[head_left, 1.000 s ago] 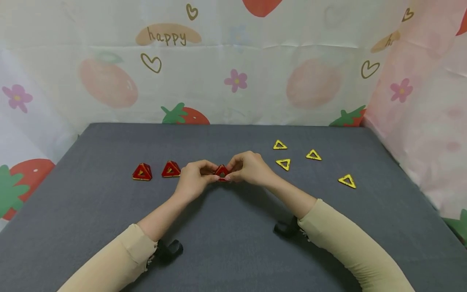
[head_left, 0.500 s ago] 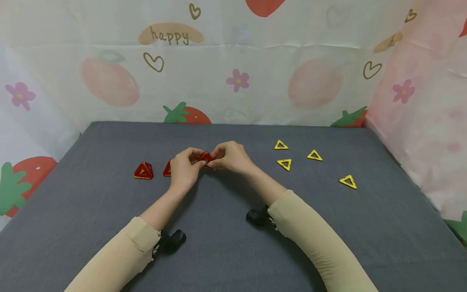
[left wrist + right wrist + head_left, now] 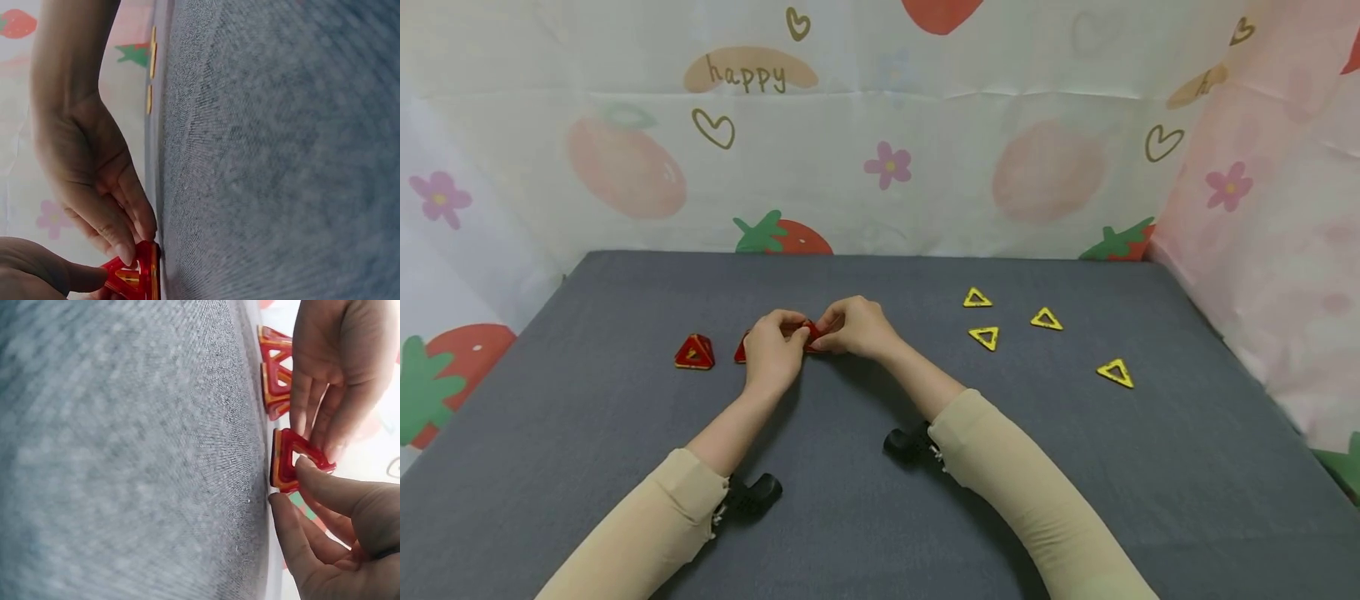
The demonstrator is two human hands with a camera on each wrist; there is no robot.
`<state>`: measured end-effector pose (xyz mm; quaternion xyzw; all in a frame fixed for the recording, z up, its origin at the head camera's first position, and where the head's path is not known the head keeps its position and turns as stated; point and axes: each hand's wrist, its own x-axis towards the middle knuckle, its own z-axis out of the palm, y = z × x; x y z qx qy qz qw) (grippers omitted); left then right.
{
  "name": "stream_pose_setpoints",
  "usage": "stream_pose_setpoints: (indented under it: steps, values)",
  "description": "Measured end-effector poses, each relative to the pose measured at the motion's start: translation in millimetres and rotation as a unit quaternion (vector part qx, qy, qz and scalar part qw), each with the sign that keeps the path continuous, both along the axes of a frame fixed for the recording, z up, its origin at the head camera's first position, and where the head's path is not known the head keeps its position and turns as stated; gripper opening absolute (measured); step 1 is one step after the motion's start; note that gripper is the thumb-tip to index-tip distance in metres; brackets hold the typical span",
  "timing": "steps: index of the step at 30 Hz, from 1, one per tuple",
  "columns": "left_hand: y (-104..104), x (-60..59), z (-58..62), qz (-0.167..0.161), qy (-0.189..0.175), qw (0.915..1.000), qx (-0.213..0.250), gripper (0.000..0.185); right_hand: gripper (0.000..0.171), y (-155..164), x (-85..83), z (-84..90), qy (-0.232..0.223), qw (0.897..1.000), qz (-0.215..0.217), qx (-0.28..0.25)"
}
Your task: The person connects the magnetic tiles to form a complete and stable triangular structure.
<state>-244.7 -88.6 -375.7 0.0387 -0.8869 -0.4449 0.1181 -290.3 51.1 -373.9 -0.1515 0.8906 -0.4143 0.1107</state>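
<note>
Pyramid (image 3: 808, 333), small and red, sits on the grey table (image 3: 865, 517) between both hands, mostly covered by fingers in the head view; its base rests on the cloth in the right wrist view. Left hand (image 3: 772, 354) and right hand (image 3: 853, 327) each pinch it with curled fingertips (image 3: 306, 464). A second red pyramid (image 3: 742, 350) just left is half hidden behind the left hand, and a third (image 3: 694, 352) stands clear. Four yellow triangles (image 3: 983, 336) lie flat, well apart to the right.

Red pyramid (image 3: 809, 333), yellow triangles (image 3: 984, 336), grey tablecloth (image 3: 850, 500)
</note>
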Motion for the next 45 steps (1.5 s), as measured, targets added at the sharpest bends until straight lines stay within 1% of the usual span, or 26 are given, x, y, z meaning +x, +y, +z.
stream_pose_setpoints:
  steps: [6, 15, 24, 31, 34, 38, 41, 45]
  values:
    - [3, 1.3, 0.1, 0.007, -0.006, 0.9999, 0.009, 0.026, 0.022, 1, 0.1, -3.0, 0.009, 1.000, 0.012, 0.012]
    - [5, 1.5, 1.2, 0.017, -0.019, 0.9997, -0.004, 0.022, 0.021, 2, 0.8, -3.1, 0.003, 1.000, 0.023, 0.009]
    - [8, 2.2, 0.4, 0.009, -0.013, 0.9995, -0.026, 0.021, 0.020, 1, 1.8, -1.5, 0.002, 1.000, 0.019, 0.016]
    - [8, 1.9, 0.8, 0.014, -0.019, 0.9993, -0.029, 0.023, 0.019, 2, 2.1, -1.3, -0.004, 1.000, 0.021, 0.000]
    - [9, 2.7, 1.4, 0.011, -0.021, 0.9993, -0.028, 0.024, 0.021, 3, 2.1, -1.4, -0.011, 1.000, 0.023, -0.005]
    - [10, 4.6, 2.4, 0.003, -0.010, 0.9995, -0.029, 0.027, 0.026, 9, 2.0, -0.4, -0.029, 0.999, 0.028, -0.016]
    - [13, 6.7, 4.2, -0.008, 0.013, 0.9995, -0.026, 0.027, 0.029, 18, 1.6, 2.6, -0.034, 0.999, 0.029, -0.025]
    - [21, 9.4, 7.4, -0.026, 0.049, 0.9982, -0.022, 0.026, 0.034, 36, -1.0, 8.6, -0.027, 0.999, 0.024, -0.040]
